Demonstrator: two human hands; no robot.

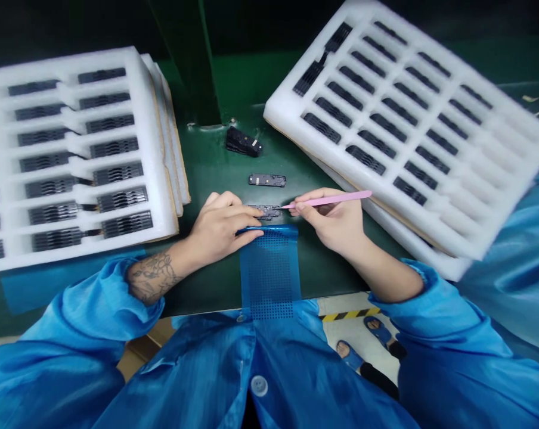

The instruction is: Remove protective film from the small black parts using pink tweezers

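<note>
Pink tweezers (338,199) are held in my right hand (336,223), their dark tip touching the right end of a small dark plastic part (269,211). The fingertips of my left hand (225,225) press on the left side of that part, against the table. Just below it, the left thumb lies on the top edge of a blue film sheet (272,268) with rows of small dark dots, which hangs toward the table's front edge. A similar dark part (267,180) lies flat a little farther back. Behind it is a small stack of black parts (243,143).
White foam trays (160,149) stacked at left hold rows of black parts. Another tilted stack of foam trays (287,113) stands at right, its right-end slots without parts. A green post (202,65) rises behind the green table (216,173). A person's sandalled feet (352,356) show below.
</note>
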